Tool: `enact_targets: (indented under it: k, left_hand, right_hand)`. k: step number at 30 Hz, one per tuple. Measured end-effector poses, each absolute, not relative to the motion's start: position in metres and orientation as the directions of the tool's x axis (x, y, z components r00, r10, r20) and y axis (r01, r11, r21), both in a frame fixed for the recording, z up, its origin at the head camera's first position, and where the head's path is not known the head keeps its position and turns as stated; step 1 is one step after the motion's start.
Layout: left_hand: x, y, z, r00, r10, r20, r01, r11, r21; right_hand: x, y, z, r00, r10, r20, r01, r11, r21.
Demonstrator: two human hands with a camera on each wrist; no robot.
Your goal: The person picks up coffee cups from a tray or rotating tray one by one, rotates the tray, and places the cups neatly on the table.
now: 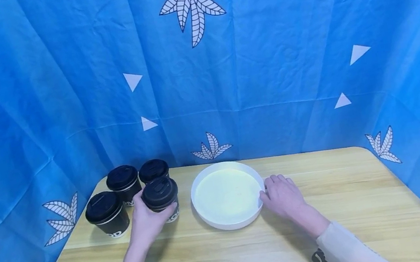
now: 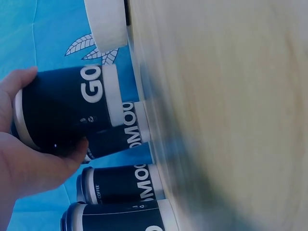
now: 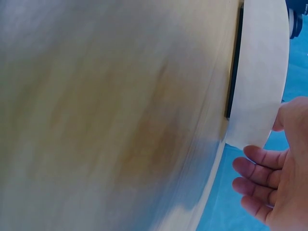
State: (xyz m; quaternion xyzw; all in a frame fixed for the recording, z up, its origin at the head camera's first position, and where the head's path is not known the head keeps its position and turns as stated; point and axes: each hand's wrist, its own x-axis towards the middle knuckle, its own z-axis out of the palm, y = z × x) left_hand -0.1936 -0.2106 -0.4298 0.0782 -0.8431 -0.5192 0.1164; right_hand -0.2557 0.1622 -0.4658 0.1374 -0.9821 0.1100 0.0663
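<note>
My left hand (image 1: pixel 147 221) grips a black paper coffee cup (image 1: pixel 159 193) with a black lid, thumb on one side and fingers on the other. White letters and a white band at the base show on this cup (image 2: pixel 62 106) in the left wrist view, where it hangs upright a little above the table. A round white tray (image 1: pixel 227 196) with a low wall lies to the right of the cup. At the tray's right side, my right hand (image 1: pixel 285 197) pinches the wall (image 3: pixel 260 72) between thumb and index finger; the other fingers are loosely bent beside it.
Three similar lidded cups stand at the table's back left: a front one (image 1: pixel 106 212), a back one (image 1: pixel 122 179) and one (image 1: pixel 154 171) behind the held cup. A blue patterned curtain (image 1: pixel 287 66) encloses the wooden table (image 1: pixel 224 259) at the back and sides.
</note>
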Motion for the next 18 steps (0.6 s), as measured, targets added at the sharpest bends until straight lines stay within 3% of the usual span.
enact_targets:
  k: [11, 18]
  left_hand:
    - [-0.1875, -0.2139, -0.4308, -0.894, -0.427, 0.136, -0.087, 0.463, 0.882]
    - [-0.1882, -0.2168, -0.4324, -0.88, -0.456, 0.134, -0.098, 0.45, 0.888]
  right_hand:
    - [-0.2573, 0.1633, -0.4668, -0.951, -0.257, 0.172, -0.289, 0.936, -0.199]
    - [-0.2576, 0.164, -0.467, -0.95, -0.26, 0.171, -0.292, 0.936, -0.196]
